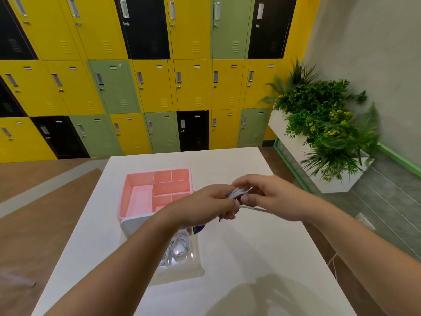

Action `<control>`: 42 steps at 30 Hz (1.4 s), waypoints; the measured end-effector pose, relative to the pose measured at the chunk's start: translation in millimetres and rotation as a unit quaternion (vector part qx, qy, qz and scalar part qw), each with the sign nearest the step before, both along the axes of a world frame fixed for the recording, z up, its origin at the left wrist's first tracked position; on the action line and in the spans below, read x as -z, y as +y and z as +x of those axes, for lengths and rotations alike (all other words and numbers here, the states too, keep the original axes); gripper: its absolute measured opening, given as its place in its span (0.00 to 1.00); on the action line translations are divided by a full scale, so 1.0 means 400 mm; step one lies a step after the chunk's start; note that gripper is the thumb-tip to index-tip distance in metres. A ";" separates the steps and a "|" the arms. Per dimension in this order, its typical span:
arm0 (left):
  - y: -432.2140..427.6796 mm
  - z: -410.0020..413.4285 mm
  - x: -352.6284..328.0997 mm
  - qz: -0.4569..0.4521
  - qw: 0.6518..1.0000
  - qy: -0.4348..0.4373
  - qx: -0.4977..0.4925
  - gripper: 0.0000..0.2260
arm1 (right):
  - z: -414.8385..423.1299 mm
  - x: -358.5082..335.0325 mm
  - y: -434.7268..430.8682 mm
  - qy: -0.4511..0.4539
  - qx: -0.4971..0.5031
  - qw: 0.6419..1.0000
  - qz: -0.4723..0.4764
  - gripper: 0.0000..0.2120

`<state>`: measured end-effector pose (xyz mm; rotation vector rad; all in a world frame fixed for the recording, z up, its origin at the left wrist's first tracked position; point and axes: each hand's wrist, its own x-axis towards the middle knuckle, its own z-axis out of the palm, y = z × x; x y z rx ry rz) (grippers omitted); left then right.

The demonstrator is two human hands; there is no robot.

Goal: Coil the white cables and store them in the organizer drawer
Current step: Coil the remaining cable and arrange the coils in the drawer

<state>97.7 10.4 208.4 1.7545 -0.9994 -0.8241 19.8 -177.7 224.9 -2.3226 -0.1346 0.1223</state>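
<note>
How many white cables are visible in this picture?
2. One bundled white cable is held between the left hand and right hand; one coiled cable lies in the clear drawer below. The left forearm may hide more.

Left hand (210,205): we closed it in a fist | Right hand (271,197): fingers curled, touching our left, forearms converging.

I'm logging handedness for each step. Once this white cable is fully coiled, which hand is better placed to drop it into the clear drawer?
Probably the left hand: it grips the coiled cable and sits nearer the clear drawer below it. The right hand only handles the loose end.
</note>
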 end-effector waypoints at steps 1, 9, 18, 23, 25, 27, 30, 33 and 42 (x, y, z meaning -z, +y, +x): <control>0.000 0.002 0.001 -0.004 1.000 0.002 0.004 0.05 | -0.001 0.007 0.005 0.001 0.013 1.000 0.022 0.10; -0.002 0.002 0.022 -0.028 0.996 -0.056 -0.064 0.05 | -0.007 0.043 0.035 -0.044 0.075 0.992 0.093 0.02; -0.003 0.022 0.005 -0.062 0.992 0.036 -0.100 0.07 | -0.016 0.038 0.015 -0.010 0.039 0.985 0.169 0.12; -0.007 0.001 -0.018 -0.023 0.970 -0.216 -0.113 0.04 | -0.023 0.044 0.014 -0.002 0.048 0.980 0.195 0.10; -0.015 -0.009 -0.021 0.006 0.944 -0.309 -0.114 0.05 | -0.026 0.050 0.017 -0.003 0.057 0.978 0.203 0.09; -0.020 -0.016 -0.019 0.021 0.931 -0.345 -0.119 0.05 | -0.028 0.047 0.024 -0.003 0.054 0.977 0.207 0.10; -0.022 -0.024 -0.018 0.023 0.927 -0.354 -0.121 0.03 | -0.024 0.042 0.024 0.024 0.087 0.962 0.259 0.12; -0.020 -0.030 -0.021 0.029 0.925 -0.363 -0.112 0.03 | -0.016 0.042 0.014 0.067 0.131 0.938 0.313 0.05; -0.026 -0.038 -0.007 0.008 0.922 -0.377 -0.090 0.05 | -0.010 0.041 0.010 0.108 0.107 0.943 0.296 0.11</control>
